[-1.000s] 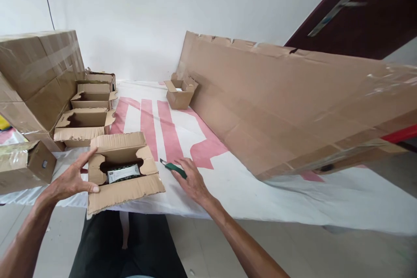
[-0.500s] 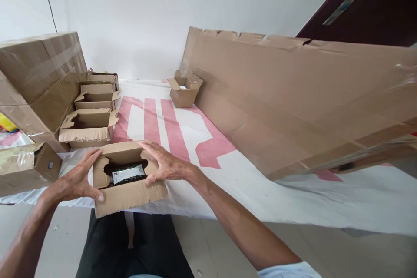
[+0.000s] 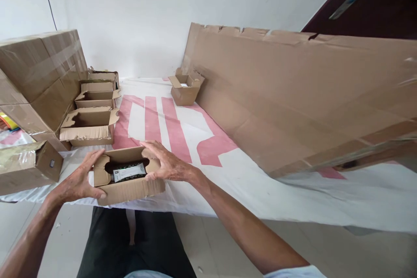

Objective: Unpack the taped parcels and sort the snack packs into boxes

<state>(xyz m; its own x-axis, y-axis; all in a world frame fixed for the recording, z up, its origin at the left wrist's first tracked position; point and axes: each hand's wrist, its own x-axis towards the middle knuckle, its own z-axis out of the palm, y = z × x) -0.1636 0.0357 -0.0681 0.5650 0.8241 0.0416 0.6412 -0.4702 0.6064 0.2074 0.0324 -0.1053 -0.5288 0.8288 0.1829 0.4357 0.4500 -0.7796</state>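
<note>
An open cardboard box (image 3: pixel 133 193) sits at the table's front edge, between my two hands. Inside it lies a silver-grey tube (image 3: pixel 129 172) with a dark label, on top of dark patterned items that are partly hidden. My left hand (image 3: pixel 81 179) grips the box's left end, thumb at the near corner and fingers along the far side. Around the right end, my right hand (image 3: pixel 164 160) has its fingers over the far edge and its thumb on the right end flap.
Several open cardboard boxes (image 3: pixel 87 137) stand in a row at left, beside a wall of taped cartons (image 3: pixel 48 78). A closed box (image 3: pixel 28 167) lies at front left. A small open box (image 3: pixel 185 95) stands at the back, against a large leaning cardboard sheet (image 3: pixel 293 95).
The near flap of the box has swung from sticking out toward me to hanging down closer to the side. Both hands keep hold of the ends. The view has shifted slightly.
</note>
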